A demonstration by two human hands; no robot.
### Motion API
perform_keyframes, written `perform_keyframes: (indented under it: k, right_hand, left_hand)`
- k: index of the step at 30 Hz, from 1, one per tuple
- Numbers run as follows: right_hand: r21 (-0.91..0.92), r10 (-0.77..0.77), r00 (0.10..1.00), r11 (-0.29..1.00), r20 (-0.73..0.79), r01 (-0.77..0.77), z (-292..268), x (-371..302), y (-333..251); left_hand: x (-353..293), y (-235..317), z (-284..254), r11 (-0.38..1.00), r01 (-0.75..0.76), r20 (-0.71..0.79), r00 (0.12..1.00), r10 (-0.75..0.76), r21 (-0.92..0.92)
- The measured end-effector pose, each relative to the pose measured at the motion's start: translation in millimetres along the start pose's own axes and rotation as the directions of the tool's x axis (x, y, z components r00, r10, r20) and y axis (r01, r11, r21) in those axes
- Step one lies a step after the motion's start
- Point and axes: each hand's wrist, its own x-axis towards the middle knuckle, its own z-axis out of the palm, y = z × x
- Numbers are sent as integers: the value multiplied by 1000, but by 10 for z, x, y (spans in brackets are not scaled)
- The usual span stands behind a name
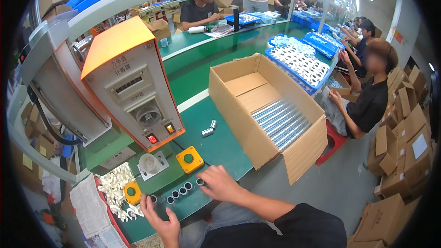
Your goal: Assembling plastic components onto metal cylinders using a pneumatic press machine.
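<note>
While right hand is at right end of row, its fingers bunch over one dark-rimmed cylinder; cannot tell whether pinching it. Left hand at left end: thumb spread wide from fingers, another cylinder beside fingertips. Other cylinders sit between hands, close to front edge of green table. Careless sweep could tip them, rolling some off. Bumping green button on yellow box might, perhaps, start orange-topped machine.

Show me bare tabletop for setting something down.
Free: green tabletop between the right yellow square button box and open brown cardboard box; also just beyond the silver metal cylinders. Crowded: the near edge, where the left hand and right hand flank silver-rimmed dark cylinders; left, heaped white curved pieces.
</note>
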Motion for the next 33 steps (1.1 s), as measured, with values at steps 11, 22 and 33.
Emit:
perform_keyframes:
  k: [11,22,33]
  right_hand:
    - [8,-14,1000,1000,20,14,-1,-39,-32]
    - [-106,-50,998,993,33,54,-22,32,160]
    - [337,81,994,940,-71,-52,-501,353,-295]
  left_hand:
    - [-727,223,-410,999,0,-196,981,8,40]
    - [-1563,-478,-795,991,66,-412,911,-13,115]
    - [-165,581,-215,909,-384,-120,922,369,-162]
